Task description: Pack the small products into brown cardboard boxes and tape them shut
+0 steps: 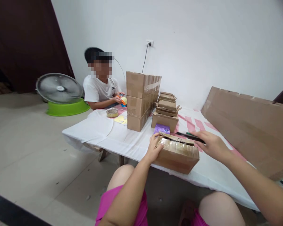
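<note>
A taped cardboard box [176,155] lies at the table's near edge, a dark gap showing along its top flaps. My left hand [155,147] grips the box's left end, thumb on the taped face and fingers over the top. In my right hand [209,142], closed around it, is a black box cutter [191,136] with a green part. The cutter points left, just above the box's top edge; whether it touches the cardboard I cannot tell. Directly behind the box sits a purple packet [161,128], partly hidden by it.
Beyond stand a stack of taped boxes [135,108] and a row of open-flapped boxes [165,121]. A tape roll [112,113] lies on the white-covered table [94,128]. Across it, a person [101,88] holds an orange tape dispenser. A large cardboard sheet [247,125] leans right; a fan [59,88] stands left.
</note>
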`<state>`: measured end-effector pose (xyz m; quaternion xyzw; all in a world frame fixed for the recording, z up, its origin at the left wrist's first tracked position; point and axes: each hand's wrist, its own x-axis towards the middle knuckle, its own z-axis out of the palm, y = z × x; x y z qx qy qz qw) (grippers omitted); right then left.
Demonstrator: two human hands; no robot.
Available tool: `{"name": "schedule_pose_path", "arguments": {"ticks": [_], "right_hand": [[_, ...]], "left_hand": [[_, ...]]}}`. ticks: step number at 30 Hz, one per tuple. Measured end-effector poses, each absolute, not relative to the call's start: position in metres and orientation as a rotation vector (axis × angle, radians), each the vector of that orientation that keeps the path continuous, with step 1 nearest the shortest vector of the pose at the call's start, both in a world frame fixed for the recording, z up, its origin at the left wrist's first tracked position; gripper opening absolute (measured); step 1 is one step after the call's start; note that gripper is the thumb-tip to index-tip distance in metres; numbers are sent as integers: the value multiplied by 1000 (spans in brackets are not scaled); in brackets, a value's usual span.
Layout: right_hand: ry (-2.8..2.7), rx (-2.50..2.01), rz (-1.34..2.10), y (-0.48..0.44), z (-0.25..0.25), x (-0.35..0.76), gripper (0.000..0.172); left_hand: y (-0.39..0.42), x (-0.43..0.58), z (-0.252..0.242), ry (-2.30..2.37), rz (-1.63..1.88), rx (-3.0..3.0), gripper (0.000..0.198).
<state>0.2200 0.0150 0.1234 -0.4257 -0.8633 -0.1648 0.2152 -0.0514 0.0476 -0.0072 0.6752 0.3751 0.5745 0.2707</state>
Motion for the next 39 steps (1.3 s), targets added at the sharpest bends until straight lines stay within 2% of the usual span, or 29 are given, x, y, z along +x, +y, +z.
{"name": "schedule_pose_path", "arguments": {"ticks": [5, 11, 23, 39], "right_hand": [[-2750, -1124, -836, 9, 153, 145, 37], [-2924, -1211, -1056, 1, 165, 129, 23], [-2943, -1288, -1132, -9, 162, 138, 17], [-3066, -1425, -1022, -23, 171, 161, 25]], "left_hand": [[51, -51, -11, 897, 1607, 1767, 36], [53, -50, -14, 836, 1599, 1737, 39], [52, -48, -10, 841, 1587, 1759, 37], [52, -39, -6, 893, 1415, 1990, 40]]}}
